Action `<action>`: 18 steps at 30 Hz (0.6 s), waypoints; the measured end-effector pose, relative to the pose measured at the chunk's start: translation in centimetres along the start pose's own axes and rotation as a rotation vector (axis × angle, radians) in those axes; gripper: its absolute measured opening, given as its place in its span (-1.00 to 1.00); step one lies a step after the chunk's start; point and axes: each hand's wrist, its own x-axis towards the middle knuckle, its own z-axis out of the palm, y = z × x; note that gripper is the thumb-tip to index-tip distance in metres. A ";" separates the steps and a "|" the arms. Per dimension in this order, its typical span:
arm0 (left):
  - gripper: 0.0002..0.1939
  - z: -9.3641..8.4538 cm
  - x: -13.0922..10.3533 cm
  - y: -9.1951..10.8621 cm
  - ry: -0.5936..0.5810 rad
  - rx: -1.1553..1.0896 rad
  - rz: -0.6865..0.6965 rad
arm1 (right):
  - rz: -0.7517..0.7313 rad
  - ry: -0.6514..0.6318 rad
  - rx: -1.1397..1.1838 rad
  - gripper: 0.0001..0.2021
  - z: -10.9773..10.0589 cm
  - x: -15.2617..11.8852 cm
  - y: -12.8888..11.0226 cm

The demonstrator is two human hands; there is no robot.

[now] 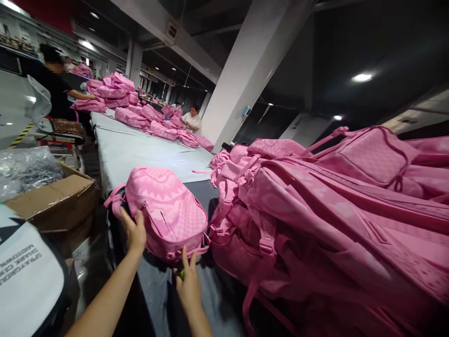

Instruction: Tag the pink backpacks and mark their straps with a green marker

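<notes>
A pink backpack (166, 206) with a patterned front and a zipped pocket lies on the table in front of me. My left hand (135, 231) is at its left side, thumb and fingers spread, touching the fabric near a loose strap (114, 199). At the bottom edge of the bag is my right hand (189, 283), two fingers stretched up against the fabric. A small green object (181, 274), mostly hidden, is tucked by the thumb of that hand; its kind cannot be made out.
A large heap of pink backpacks (315, 224) rises close on the right. More pink bags (154, 119) cover the far end of the long table (122, 150), where a person in black (52, 89) handles one. A cardboard box (59, 196) and a white printed bag (31, 281) stand left.
</notes>
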 end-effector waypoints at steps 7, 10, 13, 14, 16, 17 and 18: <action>-0.32 3.5 4.1 0.2 -0.292 0.365 0.038 | -0.059 0.160 -0.152 -0.42 -9.1 -1.7 -2.3; -0.31 4.1 5.0 1.3 -0.262 0.353 0.195 | -0.100 0.512 -0.378 -0.57 -20.1 -8.2 -2.0; -0.23 4.7 0.4 7.1 -0.307 0.217 0.617 | 0.051 0.747 -0.541 -0.63 -28.7 -16.1 -1.7; -0.20 5.0 -2.4 10.2 -0.374 0.164 0.800 | 0.113 0.776 -0.553 -0.63 -30.0 -18.8 -1.3; -0.14 5.9 -9.2 16.9 -0.502 0.087 1.220 | 0.191 0.743 -0.505 -0.65 -29.9 -24.3 -0.2; -0.13 6.5 -12.8 20.1 -0.566 0.069 1.428 | 0.214 0.694 -0.453 -0.66 -28.7 -26.9 0.5; -0.10 7.0 -16.2 23.1 -0.595 0.039 1.584 | 0.236 0.661 -0.382 -0.67 -27.2 -29.4 1.2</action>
